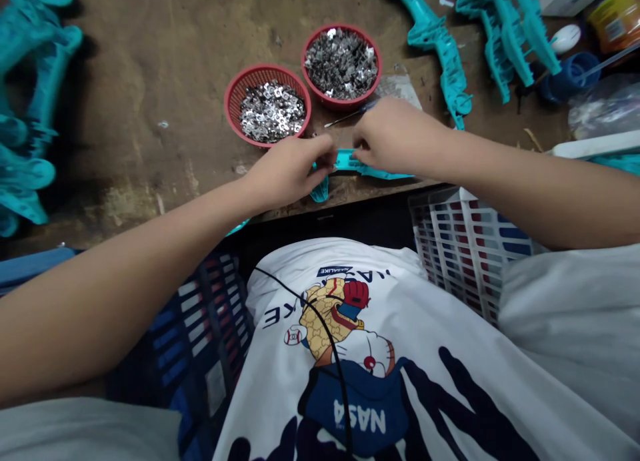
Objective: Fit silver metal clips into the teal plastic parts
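Observation:
A long teal plastic part lies along the table's front edge, partly covered by my fingers. My left hand is closed on its left end, thumb and fingers bent around it. Over the middle of the part, my right hand is closed, its fingertips down against the plastic; anything pinched in them is hidden. A thin metal-shafted tool shows just behind the right hand, and I cannot tell whether it touches the hand. Beyond my hands stand two red baskets of small metal clips, a left basket and a right basket.
More teal parts lie in a pile at left and in a group at upper right. A blue cup and an orange-labelled jar stand far right. Below the table edge are a white crate and a blue crate.

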### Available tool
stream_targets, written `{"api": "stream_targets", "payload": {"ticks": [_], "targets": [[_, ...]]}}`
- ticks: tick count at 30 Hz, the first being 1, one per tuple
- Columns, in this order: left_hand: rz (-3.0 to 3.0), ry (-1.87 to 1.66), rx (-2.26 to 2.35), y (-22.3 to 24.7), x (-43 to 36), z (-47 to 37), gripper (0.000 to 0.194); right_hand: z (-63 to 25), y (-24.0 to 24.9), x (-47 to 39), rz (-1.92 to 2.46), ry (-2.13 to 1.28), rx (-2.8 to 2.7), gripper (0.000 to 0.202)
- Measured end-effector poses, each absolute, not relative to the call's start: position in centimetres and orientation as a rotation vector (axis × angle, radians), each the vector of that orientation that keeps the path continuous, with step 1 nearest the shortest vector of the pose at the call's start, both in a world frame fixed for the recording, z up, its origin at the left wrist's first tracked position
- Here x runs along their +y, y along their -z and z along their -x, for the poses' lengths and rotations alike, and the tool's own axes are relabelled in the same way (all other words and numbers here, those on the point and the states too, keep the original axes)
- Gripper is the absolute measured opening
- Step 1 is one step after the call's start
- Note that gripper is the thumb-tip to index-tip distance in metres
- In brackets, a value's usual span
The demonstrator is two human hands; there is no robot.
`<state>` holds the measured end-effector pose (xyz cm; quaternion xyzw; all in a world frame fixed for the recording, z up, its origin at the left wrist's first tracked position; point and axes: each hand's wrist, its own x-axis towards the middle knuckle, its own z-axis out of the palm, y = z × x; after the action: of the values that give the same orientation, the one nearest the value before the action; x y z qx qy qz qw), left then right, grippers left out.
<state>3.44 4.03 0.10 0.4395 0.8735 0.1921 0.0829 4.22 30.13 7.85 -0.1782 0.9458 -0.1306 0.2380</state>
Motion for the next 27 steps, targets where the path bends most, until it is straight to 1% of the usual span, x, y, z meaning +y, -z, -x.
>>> {"api": "stream_targets", "payload": {"ticks": [1,3,5,8,10,13,14,16,20,23,27], "targets": [[-1.264,-0.616,2.631,-0.2,4.2,-3.6,0.032,-4.1,-8.1,30.4,0.470,0.521,2.563,0.006],[-1.191,-0.630,2.667,-0.5,4.6,-4.1,0.036,-4.1,-8.6,30.7,0.417,0.836,2.463,0.012],[-1.129,-0.642,2.695,-0.9,5.1,-4.7,0.038,-4.3,-9.0,30.7,0.391,1.004,2.392,0.016],[-1.012,-0.803,2.722,-1.4,5.4,-5.5,0.035,-4.6,-9.0,30.5,0.417,1.113,2.384,0.011],[-0.971,-0.888,2.722,-1.4,5.4,-5.9,0.035,-4.3,-8.6,30.9,0.449,1.148,2.348,0.017],[-1.000,-0.907,2.739,-0.7,5.3,-6.2,0.043,-2.8,-7.2,32.2,0.473,1.183,2.265,0.028],[-1.041,-0.884,2.742,-0.3,5.2,-6.3,0.047,-2.2,-6.6,32.6,0.468,1.201,2.235,0.027],[-1.177,-0.753,2.731,0.4,5.2,-6.7,0.050,-1.1,-5.4,33.3,0.432,1.262,2.154,0.018],[-1.374,-0.315,2.670,1.2,5.1,-7.8,0.061,-0.4,-4.5,33.3,0.267,1.419,1.938,0.004],[-1.399,-0.187,2.646,0.7,5.0,-8.1,0.062,-0.7,-5.2,32.8,0.115,1.459,1.801,0.016],[-1.477,-0.075,2.575,-0.4,4.8,-7.4,0.052,-1.0,-5.8,32.5,0.089,1.421,1.838,0.020]]}}
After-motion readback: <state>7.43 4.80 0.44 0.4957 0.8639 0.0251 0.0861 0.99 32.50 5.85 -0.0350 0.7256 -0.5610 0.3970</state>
